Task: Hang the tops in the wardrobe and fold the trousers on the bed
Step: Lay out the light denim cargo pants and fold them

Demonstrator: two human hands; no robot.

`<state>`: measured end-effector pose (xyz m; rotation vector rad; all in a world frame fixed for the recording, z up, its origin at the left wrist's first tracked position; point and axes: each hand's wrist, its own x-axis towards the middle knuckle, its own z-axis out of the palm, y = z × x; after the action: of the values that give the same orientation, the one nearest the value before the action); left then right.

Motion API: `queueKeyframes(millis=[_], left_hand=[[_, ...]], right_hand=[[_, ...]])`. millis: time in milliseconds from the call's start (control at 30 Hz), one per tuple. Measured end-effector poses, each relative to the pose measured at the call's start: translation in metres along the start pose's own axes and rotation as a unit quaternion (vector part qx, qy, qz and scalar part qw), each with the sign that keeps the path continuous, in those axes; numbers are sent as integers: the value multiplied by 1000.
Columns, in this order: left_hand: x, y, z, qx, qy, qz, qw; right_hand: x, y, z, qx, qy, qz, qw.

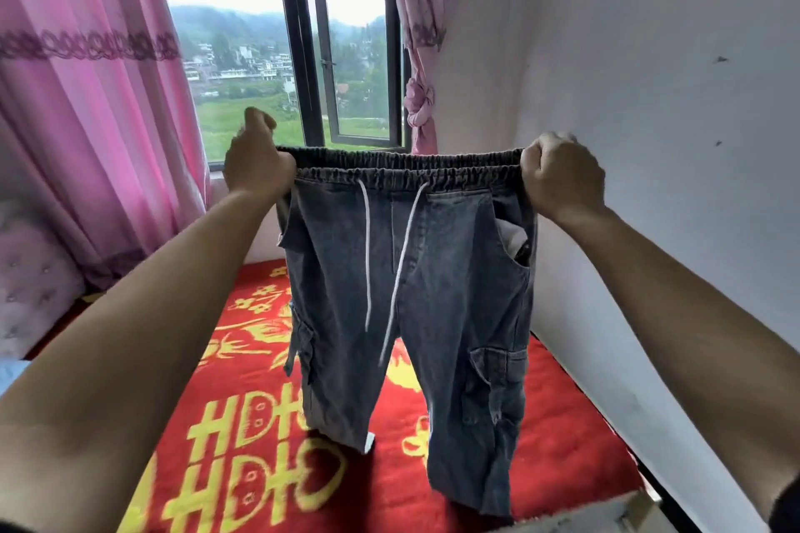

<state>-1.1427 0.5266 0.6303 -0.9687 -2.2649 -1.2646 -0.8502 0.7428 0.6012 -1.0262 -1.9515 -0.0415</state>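
Denim trousers [411, 294] are held up in mid-frame, front side towards the camera, legs hanging over the bed [562, 424], which is covered in red with yellow print.

- The left hand [255, 169] is closed round the left end of the elastic waistband [407, 169]. The right hand [562, 177] is fisted round the right end. The band is pulled out straight between them.
- It cannot be told whether the hems touch the bed or hang just above it.

Risks from here, as judged:
- The two legs hang unevenly and the left-of-frame one looks turned. If the trousers are laid down as they are, a twist would be folded in and a skewed stack would result.
- The white drawstrings [368, 255] dangle loose down the front. They could be trapped in the fold line or left sticking out at the edge.
- Pale pocket lining [513, 236] is seen gaping at the hip on the right of frame, with something dark possibly inside, too small to tell. A lump in the fold could be caused, or the contents dropped when the trousers are tipped.
- Only the band ends are gripped. If one grip is released early, the whole piece would swing and bunch on the cover.
- The wall [649, 100] stands close on the right of frame. Room for spreading the legs flat is limited on that side.
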Motion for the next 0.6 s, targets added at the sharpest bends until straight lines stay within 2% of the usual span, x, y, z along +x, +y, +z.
queueKeyframes(millis=[133, 233, 300, 400, 500, 600], left_hand=[[2, 15, 0, -70, -28, -22, 997], [-2, 19, 1, -81, -48, -7, 996], [-3, 16, 2, -97, -52, 5, 994], [-4, 11, 7, -99, -73, 23, 992], [-11, 6, 13, -64, -159, 68, 983], [-24, -4, 19, 27, -208, 177, 962]], right_hand=[[4, -3, -3, 157, -47, 43, 986], [-3, 2, -8, 207, -45, -9, 977], [-8, 8, -10, 201, -63, -70, 975], [-20, 15, -6, 111, -148, -170, 968], [-20, 21, -1, 81, -145, -163, 973], [-12, 27, -1, 37, -100, -147, 983]])
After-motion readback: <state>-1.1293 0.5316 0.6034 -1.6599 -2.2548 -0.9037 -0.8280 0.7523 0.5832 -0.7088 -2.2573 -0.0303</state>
